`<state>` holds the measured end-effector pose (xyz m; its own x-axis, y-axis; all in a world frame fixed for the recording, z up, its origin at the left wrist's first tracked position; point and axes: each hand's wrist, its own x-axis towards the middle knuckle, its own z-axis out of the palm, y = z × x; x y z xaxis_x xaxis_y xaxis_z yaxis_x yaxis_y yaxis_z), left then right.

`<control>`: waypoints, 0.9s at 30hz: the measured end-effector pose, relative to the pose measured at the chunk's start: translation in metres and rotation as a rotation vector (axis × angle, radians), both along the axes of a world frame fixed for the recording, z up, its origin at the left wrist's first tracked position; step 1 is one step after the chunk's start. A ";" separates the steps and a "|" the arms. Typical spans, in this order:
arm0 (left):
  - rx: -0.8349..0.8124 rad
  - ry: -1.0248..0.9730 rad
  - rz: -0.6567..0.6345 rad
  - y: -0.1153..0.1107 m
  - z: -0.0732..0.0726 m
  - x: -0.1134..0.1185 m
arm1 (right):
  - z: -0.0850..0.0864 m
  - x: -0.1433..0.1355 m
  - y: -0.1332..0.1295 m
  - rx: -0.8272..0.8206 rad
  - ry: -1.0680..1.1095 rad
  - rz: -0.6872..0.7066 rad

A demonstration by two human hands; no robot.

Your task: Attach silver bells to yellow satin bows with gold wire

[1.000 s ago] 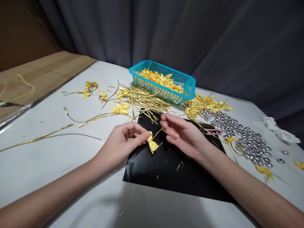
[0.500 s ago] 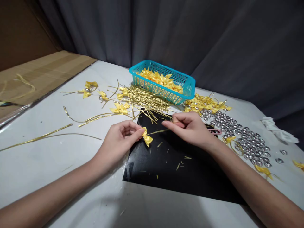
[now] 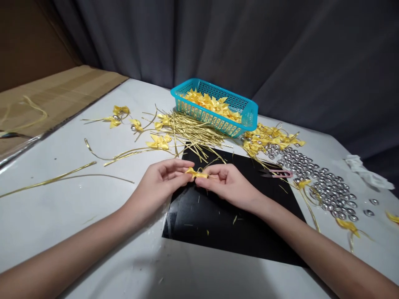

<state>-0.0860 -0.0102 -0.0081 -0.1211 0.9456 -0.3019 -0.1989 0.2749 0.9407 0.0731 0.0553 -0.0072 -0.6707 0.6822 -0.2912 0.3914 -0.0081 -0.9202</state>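
Between my two hands, above the black mat (image 3: pixel 218 224), is a small yellow ribbon bow (image 3: pixel 197 173) with a thin gold cord curling up from its middle. My left hand (image 3: pixel 166 178) pinches the bow's left side between thumb and fingers. On the other side, my right hand (image 3: pixel 229 182) has its thumb and fingertips closed on the bow's right end, close to the cord. A small shiny spot shows at the bow's centre, too small to make out. Short yellow and gold scraps lie on the mat.
A blue basket (image 3: pixel 215 118) of yellow bows stands at the back, gold cords (image 3: pixel 196 131) before it. Pink-handled snips (image 3: pixel 277 173) lie on the mat's right side. Silver beads (image 3: pixel 327 187) and more bows (image 3: pixel 268 137) spread rightward. Cardboard (image 3: pixel 62 91) lies far left.
My right hand has moved left and down from the stretched cord to the bow. The bow has turned more level. The snips, earlier mostly hidden by my right hand, now show.
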 end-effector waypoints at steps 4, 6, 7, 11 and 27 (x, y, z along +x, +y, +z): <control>0.033 0.063 -0.027 0.000 0.003 0.000 | -0.001 0.003 0.004 -0.015 0.111 0.031; 0.034 0.061 -0.022 0.000 0.003 0.000 | -0.001 0.004 0.005 -0.007 0.128 0.021; 0.025 0.051 -0.023 0.001 0.003 0.000 | -0.001 0.004 0.005 0.002 0.130 -0.001; 0.010 0.022 -0.037 0.002 0.003 0.000 | -0.003 0.002 0.004 0.004 0.137 -0.047; 0.052 0.071 -0.086 0.001 0.001 -0.001 | -0.009 -0.001 -0.001 0.032 0.204 -0.082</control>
